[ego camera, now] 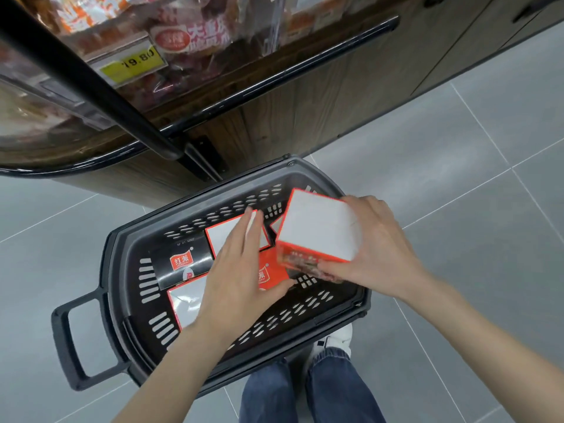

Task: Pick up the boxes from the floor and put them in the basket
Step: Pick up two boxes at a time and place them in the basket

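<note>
A black slotted plastic basket (128, 270) stands on the grey tiled floor. Inside lie several boxes: a black one (180, 261) with a red logo, a white-faced one (227, 233) with an orange edge, an orange one (270, 274), and another white-faced one (186, 300) at the near left. My right hand (375, 251) grips an orange box with a white face (317, 227) above the basket's right side. My left hand (241, 270) reaches into the basket, its fingers extended over the boxes and its thumb against the orange one.
A wood-panelled shop display (274, 111) with a black rail and packaged goods behind glass stands just beyond the basket. The basket's handle (67, 340) sticks out at the left. My jeans-clad legs (305, 392) and a white shoe (338, 334) are below.
</note>
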